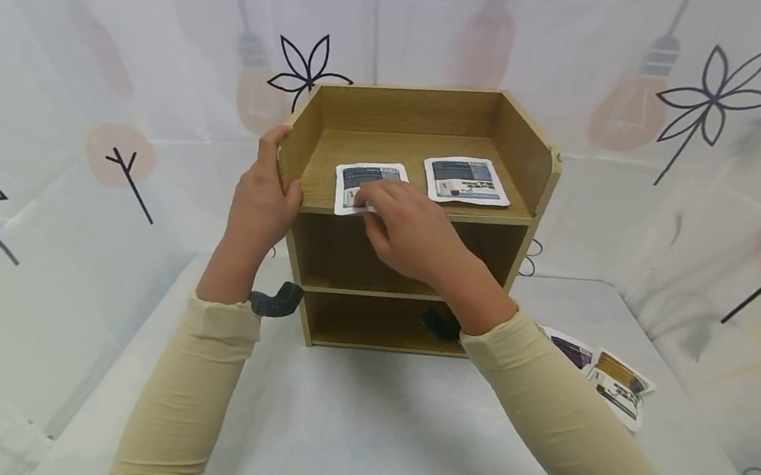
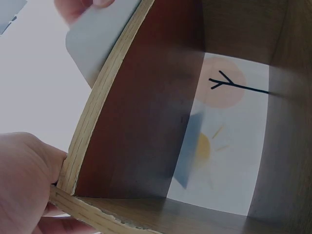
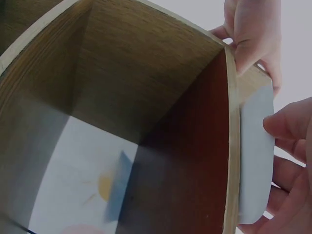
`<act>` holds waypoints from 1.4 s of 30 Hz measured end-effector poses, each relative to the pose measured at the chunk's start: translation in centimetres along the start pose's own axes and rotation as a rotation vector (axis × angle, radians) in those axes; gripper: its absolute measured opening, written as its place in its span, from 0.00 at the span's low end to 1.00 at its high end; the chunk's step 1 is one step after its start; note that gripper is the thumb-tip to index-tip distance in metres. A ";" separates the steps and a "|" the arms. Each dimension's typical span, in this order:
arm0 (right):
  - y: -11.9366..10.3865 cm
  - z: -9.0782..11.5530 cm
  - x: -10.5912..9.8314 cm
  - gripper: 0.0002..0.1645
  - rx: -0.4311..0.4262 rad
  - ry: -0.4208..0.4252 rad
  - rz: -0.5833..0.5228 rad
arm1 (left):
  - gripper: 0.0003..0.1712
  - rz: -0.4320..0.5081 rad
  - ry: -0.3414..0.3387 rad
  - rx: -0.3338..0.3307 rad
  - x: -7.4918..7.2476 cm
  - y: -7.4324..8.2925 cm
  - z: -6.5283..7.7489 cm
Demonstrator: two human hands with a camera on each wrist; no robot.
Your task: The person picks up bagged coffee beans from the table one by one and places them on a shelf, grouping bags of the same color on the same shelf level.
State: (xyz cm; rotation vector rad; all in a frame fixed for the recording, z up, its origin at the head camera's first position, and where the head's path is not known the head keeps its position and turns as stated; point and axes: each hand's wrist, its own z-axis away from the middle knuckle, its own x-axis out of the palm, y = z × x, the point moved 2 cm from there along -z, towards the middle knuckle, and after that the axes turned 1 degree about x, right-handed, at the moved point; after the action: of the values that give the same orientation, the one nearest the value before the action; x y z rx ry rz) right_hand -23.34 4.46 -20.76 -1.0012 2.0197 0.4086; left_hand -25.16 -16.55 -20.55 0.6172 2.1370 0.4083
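A small wooden shelf unit [image 1: 409,114] has a walled top and two levels under it. My left hand [image 1: 258,207] grips its left side wall, with the thumb at the front corner. On the top board lies a flat white-edged packet [image 1: 381,172] with a dark blue and white printed face. My right hand [image 1: 415,233] pinches its front edge, which juts past the board. From below, the right wrist view shows the thumb on the packet's plain pale underside [image 3: 256,156]. A second, similar packet [image 1: 468,181] lies flat on the top board to the right.
More packets, one purple [image 1: 569,350] and one brown and white [image 1: 617,386], lie on the white-covered table [image 1: 361,434] at the right, partly behind my right sleeve. A white cloth backdrop [image 1: 186,43] with printed plants and bulbs hangs behind the shelf unit.
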 end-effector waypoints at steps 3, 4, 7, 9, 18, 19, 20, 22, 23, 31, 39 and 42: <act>0.2 -0.4 0.2 0.12 0.012 -0.019 -0.004 | 0.37 -0.001 -0.005 -0.011 0.0 0.0 0.0; 0.3 -0.6 0.3 0.12 0.015 -0.025 -0.003 | 0.37 -0.002 -0.006 -0.013 0.0 0.0 0.0; 0.5 -1.1 0.5 0.13 0.030 -0.048 -0.002 | 0.37 -0.008 -0.012 -0.022 0.0 0.0 -0.1; 0.6 -1.5 0.6 0.14 0.045 -0.070 0.006 | 0.37 -0.008 -0.014 -0.025 0.1 -0.1 -0.1; 1.0 -2.8 0.8 0.17 0.119 -0.168 0.014 | 0.37 -0.005 -0.006 -0.013 0.2 -0.1 -0.1; 1.0 -2.8 0.8 0.17 0.124 -0.172 0.014 | 0.37 -0.004 -0.006 -0.014 0.2 -0.1 -0.1; 1.1 -2.9 0.9 0.17 0.128 -0.173 0.013 | 0.37 -0.003 -0.009 -0.016 0.2 -0.1 -0.1; 1.2 -2.9 1.0 0.17 0.132 -0.170 0.008 | 0.37 -0.002 -0.010 -0.018 0.2 -0.1 -0.1; 1.2 -3.0 1.0 0.17 0.132 -0.168 0.007 | 0.37 -0.001 -0.011 -0.019 0.2 -0.1 0.0; 1.2 -2.8 1.1 0.17 0.116 -0.131 0.002 | 0.38 -0.004 -0.010 -0.016 0.2 -0.1 -0.1; 1.3 -2.1 1.1 0.17 0.077 -0.049 -0.010 | 0.37 -0.004 -0.024 -0.036 0.3 -0.1 -0.1; 1.3 -1.5 1.0 0.18 0.058 -0.016 -0.011 | 0.37 -0.007 -0.016 -0.034 0.2 -0.1 -0.1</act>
State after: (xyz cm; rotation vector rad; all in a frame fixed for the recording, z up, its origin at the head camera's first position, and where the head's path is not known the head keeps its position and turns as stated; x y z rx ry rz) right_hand -25.52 3.92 -20.68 -0.9707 1.9999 0.3491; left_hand -25.38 -16.50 -20.68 0.5920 2.1123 0.4341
